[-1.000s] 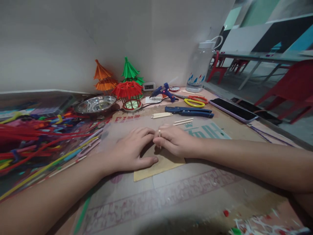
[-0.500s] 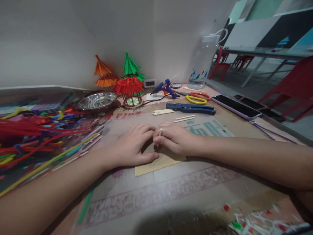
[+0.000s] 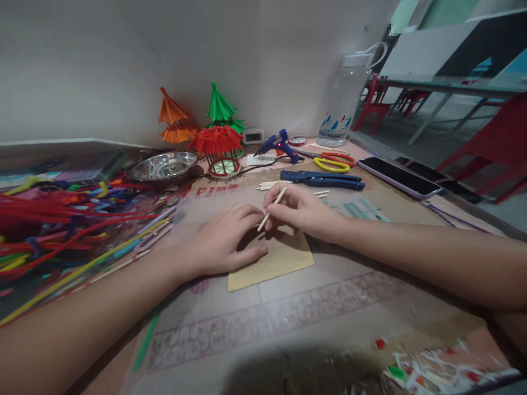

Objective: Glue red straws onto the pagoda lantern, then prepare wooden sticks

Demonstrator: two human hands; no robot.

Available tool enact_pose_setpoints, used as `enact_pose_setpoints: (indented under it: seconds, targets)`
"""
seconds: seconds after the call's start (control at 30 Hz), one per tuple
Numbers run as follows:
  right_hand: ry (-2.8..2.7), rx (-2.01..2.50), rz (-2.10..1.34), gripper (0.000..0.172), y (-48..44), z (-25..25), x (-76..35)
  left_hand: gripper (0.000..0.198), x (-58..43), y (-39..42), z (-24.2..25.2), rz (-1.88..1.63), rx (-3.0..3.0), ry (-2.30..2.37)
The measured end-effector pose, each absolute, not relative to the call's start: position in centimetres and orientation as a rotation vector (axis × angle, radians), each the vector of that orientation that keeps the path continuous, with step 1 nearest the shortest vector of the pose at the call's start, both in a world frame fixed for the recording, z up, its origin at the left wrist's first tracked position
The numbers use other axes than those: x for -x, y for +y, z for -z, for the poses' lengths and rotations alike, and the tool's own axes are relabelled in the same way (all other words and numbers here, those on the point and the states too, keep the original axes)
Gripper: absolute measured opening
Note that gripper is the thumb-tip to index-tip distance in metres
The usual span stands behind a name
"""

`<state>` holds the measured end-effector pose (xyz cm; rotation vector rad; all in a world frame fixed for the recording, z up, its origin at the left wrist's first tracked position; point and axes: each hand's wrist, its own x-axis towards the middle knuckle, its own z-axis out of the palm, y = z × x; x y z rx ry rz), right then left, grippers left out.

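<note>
My left hand lies palm down on a tan piece of cardboard, fingers spread and arched, pressing it to the table. My right hand pinches a thin wooden stick like a pen. The stick is tilted, with its lower tip close to my left fingertips over the cardboard. More wooden sticks lie just beyond my hands.
Blue pliers, yellow and red scissors, a blue glue gun and a water jug stand behind. Paper pagodas and a steel tray sit at the wall. Colourful pipe cleaners pile at the left. Phones lie right.
My right hand has lifted from beside the left hand and tilted the stick from upright to slanted, more of it now showing. The left hand stays on the cardboard.
</note>
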<state>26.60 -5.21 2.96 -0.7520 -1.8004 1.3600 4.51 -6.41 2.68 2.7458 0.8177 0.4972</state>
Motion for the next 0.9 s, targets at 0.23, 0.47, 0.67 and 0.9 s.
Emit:
enact_pose_setpoints:
  seconds: [0.23, 0.47, 0.67, 0.9]
  targets:
    - [-1.512, 0.668, -1.591, 0.038, -3.6, -2.5, -27.0, 0.011, -4.3, -6.3, -2.4, -1.029, -2.719, 0.795]
    - [-1.534, 0.706, -1.636, 0.038, -3.8, -2.8, -27.2, 0.007, -4.2, -7.1, -3.1, -1.242, -2.673, 0.798]
    - [-1.723, 0.744, -1.64, 0.035, -4.4, -3.5, -27.1, 0.004, -4.2, -7.3, -3.0, -1.36, -2.632, 0.83]
    - [-1.726, 0.776, -1.574, 0.04, -4.5, -3.4, -26.9, 0.003, -4.2, -7.1, -2.7, -1.452, -2.647, 0.853]
